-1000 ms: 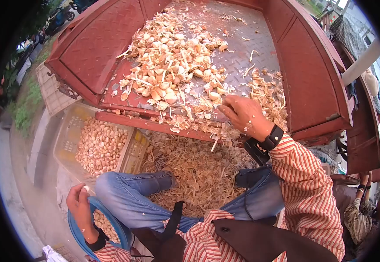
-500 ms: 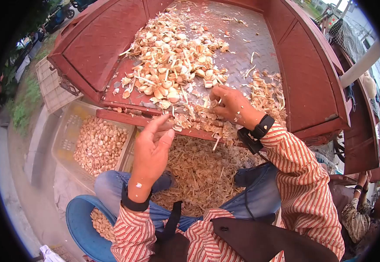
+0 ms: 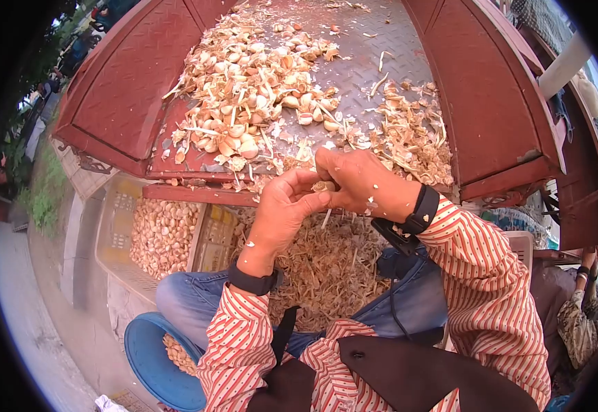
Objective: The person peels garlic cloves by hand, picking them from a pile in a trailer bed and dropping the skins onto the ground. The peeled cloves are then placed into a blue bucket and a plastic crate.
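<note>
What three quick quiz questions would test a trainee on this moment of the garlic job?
1. True or false: the left hand and the right hand meet on one garlic clove.
2. The crate by the left knee holds: A cloves, B rags, C water.
3. What colour is the basin at the bottom left?
Key: 1 true; 2 A; 3 blue.

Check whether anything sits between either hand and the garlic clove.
Nothing visible does. The left hand and right hand both already touch the clove, which is pinched between their fingertips, partly hidden by them.
</note>
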